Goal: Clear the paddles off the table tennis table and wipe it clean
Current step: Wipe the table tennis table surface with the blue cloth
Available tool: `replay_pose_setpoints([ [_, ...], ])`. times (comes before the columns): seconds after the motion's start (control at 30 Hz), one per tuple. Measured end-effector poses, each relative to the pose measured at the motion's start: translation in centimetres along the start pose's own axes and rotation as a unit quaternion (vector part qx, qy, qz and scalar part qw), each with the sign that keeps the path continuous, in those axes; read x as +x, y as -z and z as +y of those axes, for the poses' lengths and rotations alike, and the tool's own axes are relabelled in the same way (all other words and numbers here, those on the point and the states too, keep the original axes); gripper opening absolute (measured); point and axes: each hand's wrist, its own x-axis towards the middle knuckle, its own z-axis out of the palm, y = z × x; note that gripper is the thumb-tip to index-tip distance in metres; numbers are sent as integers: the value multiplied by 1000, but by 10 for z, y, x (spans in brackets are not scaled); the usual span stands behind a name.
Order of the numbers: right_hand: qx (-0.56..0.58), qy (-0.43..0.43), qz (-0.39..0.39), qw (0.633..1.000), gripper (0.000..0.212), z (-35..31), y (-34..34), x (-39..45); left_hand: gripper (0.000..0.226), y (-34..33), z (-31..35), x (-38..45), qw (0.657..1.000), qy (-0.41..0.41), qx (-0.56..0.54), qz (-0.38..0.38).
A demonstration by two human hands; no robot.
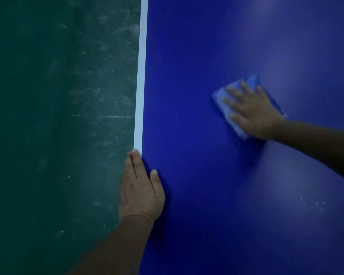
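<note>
**A:** What is showing right now?

**B:** A head-worn camera is looking down on a deep blue, smooth table tennis table (197,175). Its white painted edge stripe (141,76) is running from twelve o'clock down toward seven o'clock. Beyond it, at nine o'clock, a scuffed dark green floor (58,116) is filling the frame.

**A:** And the hands?

**B:** The right hand (250,110), at about two o'clock, is pressing flat on a folded light blue cloth (224,98), fingers straight and spread, gripping nothing. It is slightly blurred. The left hand (140,187), at six o'clock, is resting on the table's edge, thumb lying on the blue top; its fingers are reaching along the stripe, and whether they are curling over the rim I cannot tell.

**A:** Any paddles?

**B:** None are appearing in view, so the clearing looks done and wiping is likely the step in hand.

**A:** How to do it well?

**B:** I would judge: keeping the palm flat so the cloth stays folded, making overlapping strokes toward the stripe, and catching the pale specks (314,204) at four o'clock. The bracing left hand is helping the reach.
</note>
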Motion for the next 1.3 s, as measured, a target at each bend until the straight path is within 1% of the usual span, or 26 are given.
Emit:
replay_pose_setpoints([
  [0.03,24,-113,10,993,60,1,3,12,72,1,0,0,1000,-1,1,-1],
  [0.07,41,-192,16,980,59,-8,5,19,72,1,1,-1,1000,-2,2,-1],
  [0.1,48,-227,13,973,58,-24,5,20,72,1,1,-1,1000,-2,2,-1],
  [0.13,45,-223,10,974,58,-46,0,16,72,1,2,0,1000,-1,0,-1],
  [0.17,44,-176,12,983,60,-72,-5,3,72,1,2,0,1000,-1,-4,-3],
  [0.23,32,15,22,999,58,-130,-20,-51,72,2,2,0,1000,0,-10,-8],
  [0.27,20,122,13,992,54,-155,-25,-85,72,2,2,1,1000,3,-13,-8],
  [0.3,21,201,-7,979,51,-168,-28,-114,71,2,2,1,1000,5,-16,-6],
  [0.33,29,241,-19,970,50,-167,-30,-133,71,3,3,1,1000,6,-19,-6],
  [0.37,43,250,-22,967,50,-158,-27,-136,71,4,3,1,1000,6,-22,-5],
  [0.43,35,175,1,984,49,-132,-20,-106,70,5,3,0,1000,3,-23,-1],
  [0.5,32,26,10,999,56,-103,-12,-51,69,5,3,0,1000,0,-27,6],
  [0.57,58,-102,17,993,59,-83,-2,9,70,3,1,1,1000,-2,-25,12],
  [0.6,64,-131,21,989,58,-77,1,35,70,2,0,1,1000,-4,-21,14],
  [0.67,58,-130,6,990,60,-81,4,77,70,0,-1,2,999,-9,-24,19],
  [0.73,27,-67,-11,997,67,-106,4,86,70,-1,-2,2,999,-13,-36,19],
  [0.8,-6,78,-8,997,64,-138,-1,55,71,0,-3,3,998,-16,-52,17],
  [0.87,1,215,-1,977,55,-155,-11,3,71,1,-2,4,997,-18,-68,15],
  [0.93,18,275,-14,961,52,-145,-14,-29,70,1,-1,3,997,-16,-74,15],
  [1.0,15,246,-26,969,53,-123,-11,-22,71,3,-1,3,998,-14,-66,10],
  [1.1,12,76,-1,997,59,-99,-4,40,73,4,-2,4,999,-6,-48,6],
  [1.13,25,10,6,1000,60,-95,0,65,73,4,-3,3,999,-4,-43,6],
  [1.2,45,-77,13,996,59,-97,6,105,73,2,-2,2,999,-6,-41,6],
  [1.23,43,-85,8,995,58,-106,7,115,72,1,-1,3,999,-7,-39,6],
  [1.27,37,-62,4,997,58,-117,5,116,71,1,-1,3,999,-1,-36,7],
  [1.3,28,-8,1,1000,59,-128,2,105,70,1,0,3,999,2,-36,6],
])
